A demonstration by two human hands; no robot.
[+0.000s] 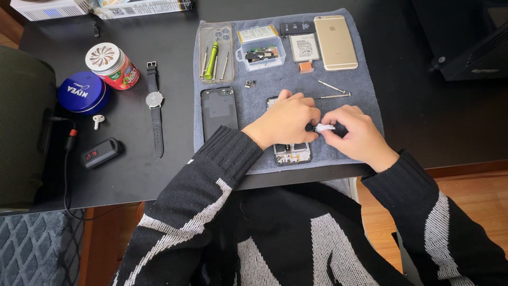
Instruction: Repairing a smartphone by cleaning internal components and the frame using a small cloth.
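Hands meet over a grey towel point(365, 79) spread at the table's point(423, 122) near edge, middle. Left hand point(286, 123) lies curled on an opened phone point(291, 152), which rests face-down on the towel w/ its circuit boards showing below the wrist. Right hand point(355, 135) pinches a small white part point(324, 127) between thumb and fingertips, touching the left hand's fingertips; both hands closed narrow.

Containers sit along the towel's far edge: a clear phone case point(216, 52) at the far-left corner holds a green-handled screwdriver point(211, 59) plus several thin metal bits. Next to it, a small clear plastic box point(261, 54), lid open, holds a circuit board & small parts. Right of that: a phone battery point(304, 47), then a gold phone point(335, 42) face-down. Black back cover point(219, 111) lies just left of the opened phone. Two metal tools point(333, 91) lie beyond the hands.

Off the towel, left side of the table: blue tin point(83, 92), red lidded jar point(112, 65), wristwatch point(154, 108), white earbud point(98, 121).
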